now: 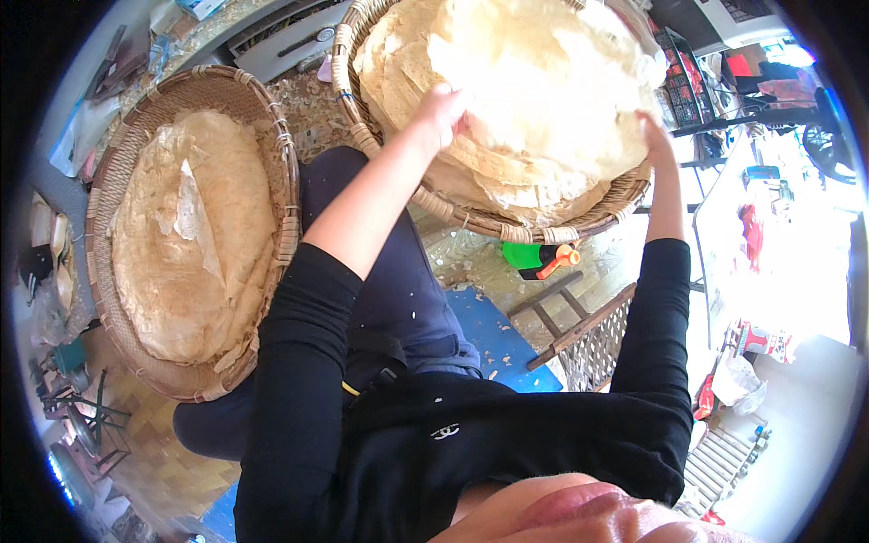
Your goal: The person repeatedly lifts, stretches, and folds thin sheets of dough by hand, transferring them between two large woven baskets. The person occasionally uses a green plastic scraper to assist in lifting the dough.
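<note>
A large round wicker basket (434,203) holds a stack of thin, pale brown sheets that look like flatbread (394,88). My left hand (445,119) pinches the near left edge of a thin sheet (543,102) over this stack, and my right hand (655,139) grips its right edge. Strong glare and some blur hide the sheet's far part and some of my fingertips. To the left, a second wicker basket (102,271) holds another stack of similar sheets (197,271), with a torn, folded flap on top. The left basket rests by my leg.
Dry flakes litter the floor (312,108). A green bottle with an orange nozzle (533,256) stands below the large basket's rim. Near my right arm are a wooden frame with a woven panel (577,326) and a blue mat (495,339). A black crate (686,81) is at upper right.
</note>
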Demonstrator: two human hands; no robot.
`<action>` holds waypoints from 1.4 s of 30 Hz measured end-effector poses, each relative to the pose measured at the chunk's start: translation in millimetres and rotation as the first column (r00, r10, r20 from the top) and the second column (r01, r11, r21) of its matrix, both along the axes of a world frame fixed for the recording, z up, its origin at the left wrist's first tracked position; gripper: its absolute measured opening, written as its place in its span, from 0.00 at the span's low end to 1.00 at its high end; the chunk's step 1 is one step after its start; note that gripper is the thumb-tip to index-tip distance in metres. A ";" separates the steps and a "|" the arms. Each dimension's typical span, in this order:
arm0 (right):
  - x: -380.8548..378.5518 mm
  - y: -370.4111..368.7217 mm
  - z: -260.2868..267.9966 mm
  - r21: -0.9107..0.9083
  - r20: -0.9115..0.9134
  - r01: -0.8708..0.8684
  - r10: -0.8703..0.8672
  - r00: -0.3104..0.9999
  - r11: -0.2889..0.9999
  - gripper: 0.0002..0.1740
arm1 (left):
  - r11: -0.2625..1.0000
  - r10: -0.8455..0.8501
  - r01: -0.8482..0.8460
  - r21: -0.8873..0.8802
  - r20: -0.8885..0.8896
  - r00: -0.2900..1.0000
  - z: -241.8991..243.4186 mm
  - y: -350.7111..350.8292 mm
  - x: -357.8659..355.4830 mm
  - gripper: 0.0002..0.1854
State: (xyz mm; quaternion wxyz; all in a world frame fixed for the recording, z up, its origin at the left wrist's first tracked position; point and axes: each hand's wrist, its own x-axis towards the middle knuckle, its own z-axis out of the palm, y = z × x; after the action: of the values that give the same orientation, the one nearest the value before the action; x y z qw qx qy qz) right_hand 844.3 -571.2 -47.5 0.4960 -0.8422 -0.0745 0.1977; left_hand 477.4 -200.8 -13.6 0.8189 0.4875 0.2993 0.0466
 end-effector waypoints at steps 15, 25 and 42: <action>-175.9 120.6 -31.5 -0.822 0.297 0.041 0.367 0.882 0.568 0.46 | -0.387 -0.287 0.471 0.793 -0.588 0.756 -21.8 -56.8 -21.4 0.36; -176.9 111.8 -67.6 -0.712 0.395 0.073 0.313 0.864 0.698 0.57 | -0.422 -0.266 0.552 0.719 -0.680 0.683 -43.2 -61.3 -31.2 0.41; -197.5 251.0 -22.1 -0.482 0.801 -0.174 0.512 0.311 0.859 0.28 | 0.447 0.556 0.453 0.772 -0.636 0.535 -110.8 194.4 -439.5 0.26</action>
State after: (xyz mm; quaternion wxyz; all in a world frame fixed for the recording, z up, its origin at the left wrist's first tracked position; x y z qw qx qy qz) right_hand 646.8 -320.1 -69.6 0.1805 -0.8379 -0.4811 -0.1841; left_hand 37.8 -6.4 -124.3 0.1731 0.7831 0.5972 -0.0145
